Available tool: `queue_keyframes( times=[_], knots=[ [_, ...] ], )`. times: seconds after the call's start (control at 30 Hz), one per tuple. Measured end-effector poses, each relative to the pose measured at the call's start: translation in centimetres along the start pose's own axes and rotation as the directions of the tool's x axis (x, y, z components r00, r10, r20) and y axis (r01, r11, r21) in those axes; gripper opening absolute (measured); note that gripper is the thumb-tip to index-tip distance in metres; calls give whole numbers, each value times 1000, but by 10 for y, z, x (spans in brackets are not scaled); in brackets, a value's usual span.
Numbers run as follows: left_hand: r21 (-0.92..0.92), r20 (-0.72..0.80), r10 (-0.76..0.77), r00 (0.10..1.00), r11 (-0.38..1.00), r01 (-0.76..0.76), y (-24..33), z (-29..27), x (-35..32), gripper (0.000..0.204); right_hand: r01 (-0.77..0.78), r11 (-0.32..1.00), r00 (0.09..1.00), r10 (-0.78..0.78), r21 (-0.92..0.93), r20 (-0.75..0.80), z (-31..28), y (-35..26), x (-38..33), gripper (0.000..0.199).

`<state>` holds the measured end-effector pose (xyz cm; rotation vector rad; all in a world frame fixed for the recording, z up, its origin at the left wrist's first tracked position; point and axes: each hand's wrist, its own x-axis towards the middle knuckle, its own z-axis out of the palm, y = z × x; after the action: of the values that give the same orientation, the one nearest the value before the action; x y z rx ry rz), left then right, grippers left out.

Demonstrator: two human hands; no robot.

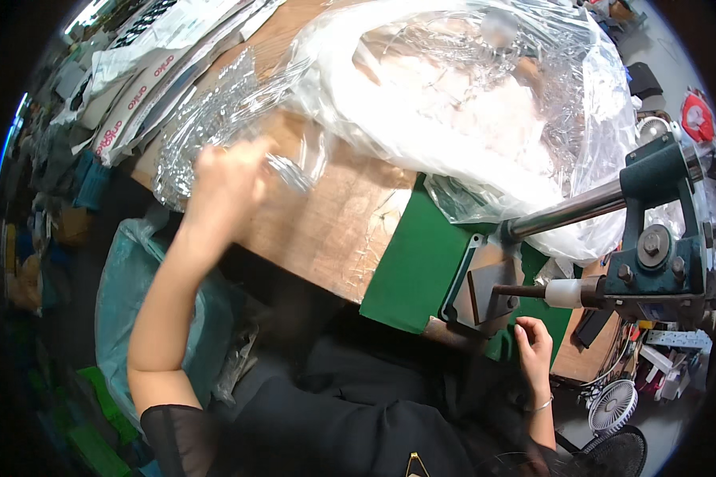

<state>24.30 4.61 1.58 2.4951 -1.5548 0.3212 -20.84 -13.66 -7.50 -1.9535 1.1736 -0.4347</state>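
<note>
Saw brown wood grain on the worktop, solid green on the board, dark teal on the press and white on its collar. Noted silvery glints on clear film, milky white on the big bag, red lettering on white packages.

Left fingers blurred beyond telling

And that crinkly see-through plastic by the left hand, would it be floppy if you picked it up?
The clear plastic would probably flop, since it lies bunched in thin wrinkles. It is likely light for its size, as it looks like thin film. It might feel slippery, going by its shiny glints.
</note>
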Motion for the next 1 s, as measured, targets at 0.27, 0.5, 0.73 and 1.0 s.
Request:
queue_keyframes(
  times=[0.27,0.5,0.73,1.0],
  knots=[
    [464,95,-78,992,885,26,-105,58,-5,20,163,983,970,-174,-82,-167,18,13,-1,8],
    [-424,5,425,905,821,-383,94,62,129,47,151,820,867,-379,-552,-325,39,37,-9,4],
    [-185,72,14,997,983,-1,173,168,330,96,95,858,948,-234,-505,-218,37,41,-11,9],
    [-273,427,-126,895,926,261,189,191,423,126,-73,903,965,-43,-423,-258,36,9,2,10]
  ],
)
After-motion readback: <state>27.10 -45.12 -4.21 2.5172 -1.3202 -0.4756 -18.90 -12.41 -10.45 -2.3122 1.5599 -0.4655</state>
